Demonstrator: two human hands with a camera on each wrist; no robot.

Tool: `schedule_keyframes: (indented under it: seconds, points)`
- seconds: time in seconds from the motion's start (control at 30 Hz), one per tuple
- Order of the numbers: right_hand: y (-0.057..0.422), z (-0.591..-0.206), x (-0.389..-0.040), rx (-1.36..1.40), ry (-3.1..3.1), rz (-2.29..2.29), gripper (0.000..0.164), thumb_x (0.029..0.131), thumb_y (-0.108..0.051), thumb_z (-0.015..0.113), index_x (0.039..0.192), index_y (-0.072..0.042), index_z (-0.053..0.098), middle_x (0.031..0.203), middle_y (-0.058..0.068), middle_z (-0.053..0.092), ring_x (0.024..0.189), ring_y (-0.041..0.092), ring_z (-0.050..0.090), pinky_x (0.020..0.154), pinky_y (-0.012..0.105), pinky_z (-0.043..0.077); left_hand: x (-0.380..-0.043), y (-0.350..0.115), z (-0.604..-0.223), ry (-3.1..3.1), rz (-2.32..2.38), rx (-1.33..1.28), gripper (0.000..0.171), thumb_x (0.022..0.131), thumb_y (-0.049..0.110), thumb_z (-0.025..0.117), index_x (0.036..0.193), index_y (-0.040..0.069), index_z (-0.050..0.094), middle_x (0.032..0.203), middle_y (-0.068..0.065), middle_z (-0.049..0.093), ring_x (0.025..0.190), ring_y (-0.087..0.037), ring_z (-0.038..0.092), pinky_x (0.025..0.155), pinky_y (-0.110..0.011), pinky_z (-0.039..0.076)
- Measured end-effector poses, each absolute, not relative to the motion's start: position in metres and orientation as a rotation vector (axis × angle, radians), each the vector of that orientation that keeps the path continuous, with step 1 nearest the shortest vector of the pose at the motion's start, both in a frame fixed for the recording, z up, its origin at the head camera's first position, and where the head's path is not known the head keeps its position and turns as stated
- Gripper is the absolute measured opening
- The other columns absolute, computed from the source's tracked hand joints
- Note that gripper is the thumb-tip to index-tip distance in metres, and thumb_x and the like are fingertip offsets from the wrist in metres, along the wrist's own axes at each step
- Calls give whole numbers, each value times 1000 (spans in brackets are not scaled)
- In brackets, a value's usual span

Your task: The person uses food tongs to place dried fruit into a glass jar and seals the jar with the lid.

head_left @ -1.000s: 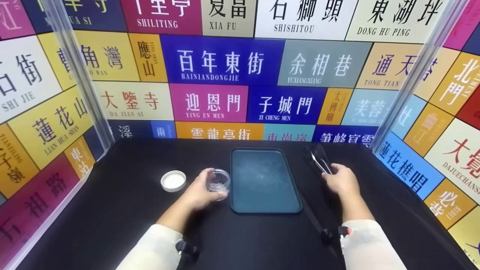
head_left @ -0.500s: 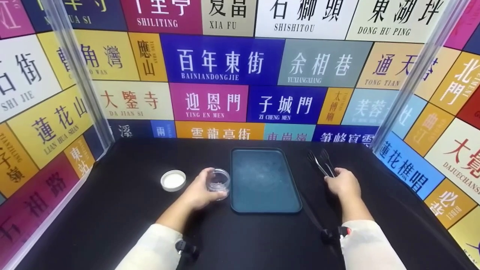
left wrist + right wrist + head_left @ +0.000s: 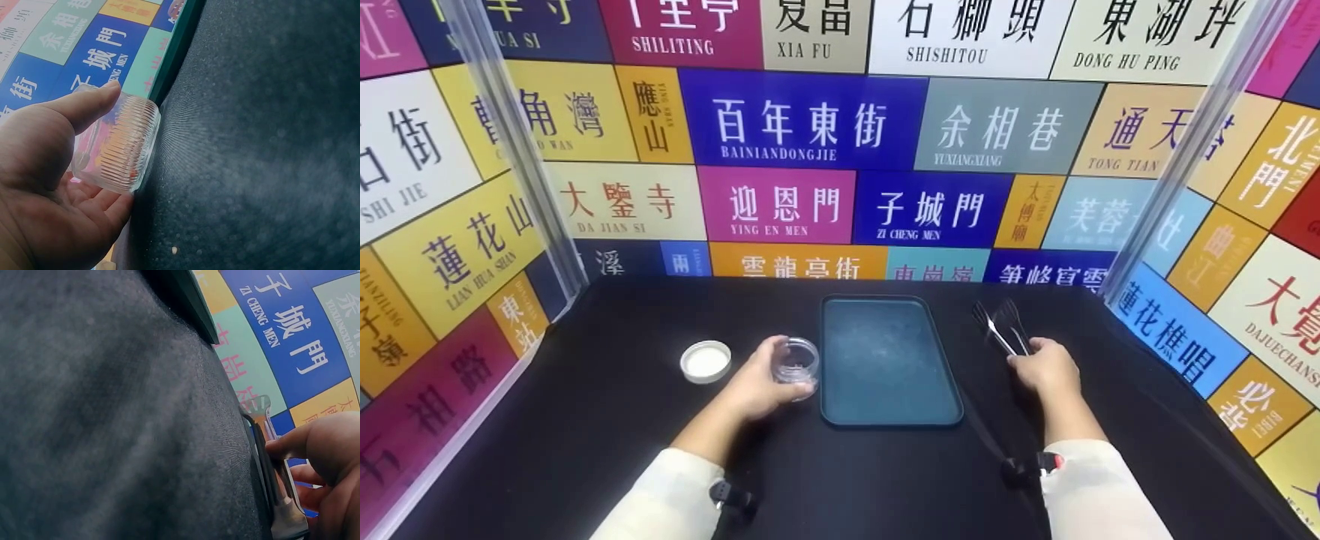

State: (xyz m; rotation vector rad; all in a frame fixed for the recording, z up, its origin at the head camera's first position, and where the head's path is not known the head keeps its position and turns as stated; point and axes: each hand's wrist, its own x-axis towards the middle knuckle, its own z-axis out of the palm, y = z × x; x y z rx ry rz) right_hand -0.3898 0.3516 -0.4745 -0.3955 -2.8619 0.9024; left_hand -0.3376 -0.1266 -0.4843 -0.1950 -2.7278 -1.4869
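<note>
In the head view my left hand (image 3: 757, 386) holds a clear jar (image 3: 797, 361) by its side, just left of the dark teal tray (image 3: 885, 367). The left wrist view shows the ribbed glass of the jar (image 3: 128, 149) between the thumb and the fingers. To the right of the tray, my right hand (image 3: 1048, 369) grips metal tongs (image 3: 1000, 337) whose dark slotted heads point away from me and stand apart. Thumb and fingers lie on either side of the tongs (image 3: 271, 464) in the right wrist view. Contents of the jar are not clear.
A round white-topped lid (image 3: 706, 361) lies left of my left hand. Black cloth (image 3: 870, 480) covers the table. Printed sign panels (image 3: 810, 120) stand behind and at both sides, with clear corner posts (image 3: 1177, 150).
My right hand has shifted slightly toward me with the tongs, and the heads now show wider apart than a second ago. The left hand and jar stay in place.
</note>
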Motion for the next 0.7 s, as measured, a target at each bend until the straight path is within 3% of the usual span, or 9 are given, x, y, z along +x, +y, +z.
schedule_keyframes:
  seconds: [0.33,0.57,0.7]
  points:
    - [325,-452,-387,-436,-2685,930,70,99,-41,66,160,-12,49,160,19,55,144,54,48,113,71,41,-338,-127,-484,-2710,-1516,-210,100,79,25,96,160,7,40,157,-20,57,145,-38,56,129,-53,38]
    - [289,-438,-383,-189,-2635,1063,66,101,-34,68,158,-6,51,158,20,58,150,45,49,125,61,38,-338,-126,-484,-2708,-1501,-218,100,78,26,96,159,6,40,156,-20,58,144,-37,57,128,-53,39]
    - [265,-438,-380,-39,-2625,1123,65,100,-30,72,156,-2,52,153,23,61,144,44,55,124,57,42,-337,-126,-483,-2707,-1507,-220,101,78,26,97,159,6,40,156,-20,58,144,-38,56,128,-53,39]
